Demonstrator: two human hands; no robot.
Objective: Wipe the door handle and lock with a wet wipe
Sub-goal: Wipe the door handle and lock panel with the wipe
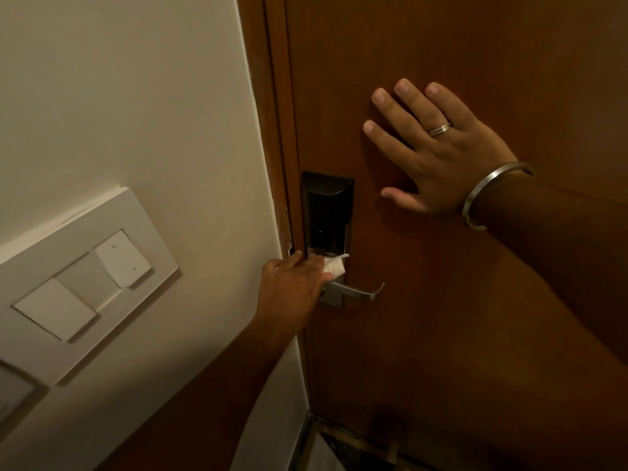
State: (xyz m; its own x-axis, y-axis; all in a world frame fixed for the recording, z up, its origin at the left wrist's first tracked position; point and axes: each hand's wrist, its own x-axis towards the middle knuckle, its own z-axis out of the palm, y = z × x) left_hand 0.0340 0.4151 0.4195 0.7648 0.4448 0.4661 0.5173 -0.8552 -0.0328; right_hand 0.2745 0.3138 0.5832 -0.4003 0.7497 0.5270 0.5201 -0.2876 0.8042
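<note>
A black electronic lock is mounted on the brown wooden door, with a silver lever handle below it pointing right. My left hand holds a white wet wipe pressed against the lower part of the lock plate, just above the handle's base. My right hand lies flat on the door with fingers spread, up and right of the lock; it wears a ring and a metal bangle.
A cream wall stands left of the door frame and carries a white switch plate with several rocker switches. Dark floor and a threshold show at the bottom.
</note>
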